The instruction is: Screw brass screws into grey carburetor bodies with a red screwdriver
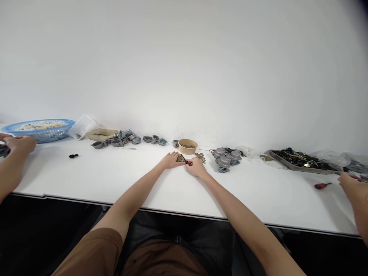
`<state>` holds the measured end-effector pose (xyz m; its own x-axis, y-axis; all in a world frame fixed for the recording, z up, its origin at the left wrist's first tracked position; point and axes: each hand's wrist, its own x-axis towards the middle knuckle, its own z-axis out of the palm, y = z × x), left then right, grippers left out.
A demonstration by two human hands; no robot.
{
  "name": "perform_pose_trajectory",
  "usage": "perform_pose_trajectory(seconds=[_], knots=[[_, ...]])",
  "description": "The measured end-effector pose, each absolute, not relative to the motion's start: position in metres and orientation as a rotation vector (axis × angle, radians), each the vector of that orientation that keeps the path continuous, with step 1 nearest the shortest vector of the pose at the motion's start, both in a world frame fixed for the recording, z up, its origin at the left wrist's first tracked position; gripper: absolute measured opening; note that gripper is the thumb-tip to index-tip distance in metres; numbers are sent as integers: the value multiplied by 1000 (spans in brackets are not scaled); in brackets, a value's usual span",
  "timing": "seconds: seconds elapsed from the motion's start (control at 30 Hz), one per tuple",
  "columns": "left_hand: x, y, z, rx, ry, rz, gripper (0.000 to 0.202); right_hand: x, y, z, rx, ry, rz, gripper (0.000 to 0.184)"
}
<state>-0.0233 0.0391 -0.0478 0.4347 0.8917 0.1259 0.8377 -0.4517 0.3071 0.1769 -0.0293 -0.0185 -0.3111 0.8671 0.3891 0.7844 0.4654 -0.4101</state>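
Note:
My left hand (171, 160) lies flat on the white table (120, 176), fingers stretched against a small pile of brass screws (180, 158). My right hand (196, 166) is closed on a small red-and-black tool (188, 163) whose tip touches that pile. Just behind the hands stands a tan paper bowl (188, 146) with more brass screws in it. More loose screws (199, 156) lie right of the bowl. A cluster of grey metal housings (226, 158) sits further right.
Grey metal caps (123, 138) line the wall at left, beside a beige tray (100, 134), a clear box (82, 127) and a blue basket (40, 129). A metal tray of black parts (301, 159) and a red screwdriver (322, 185) lie right. Other people's hands (20, 145) (352, 186) work at both ends.

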Motion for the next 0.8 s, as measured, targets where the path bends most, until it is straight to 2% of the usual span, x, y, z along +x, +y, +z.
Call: perform_pose_trajectory(seconds=[0.33, 0.57, 0.63, 0.8], knots=[[-24, 41, -49, 2482, 1527, 416, 92, 177, -28, -16, -1425, -2128, 289, 22], [-26, 37, -45, 2437, 1505, 424, 97, 190, -20, -14, -1536, -2043, 177, 32], [-33, 36, -40, 2379, 1460, 466, 92, 196, -20, -11, -1552, -2048, 203, 33], [-69, 37, -26, 2257, 1402, 764, 66, 203, -23, -6, -1480, -2091, 168, 25]])
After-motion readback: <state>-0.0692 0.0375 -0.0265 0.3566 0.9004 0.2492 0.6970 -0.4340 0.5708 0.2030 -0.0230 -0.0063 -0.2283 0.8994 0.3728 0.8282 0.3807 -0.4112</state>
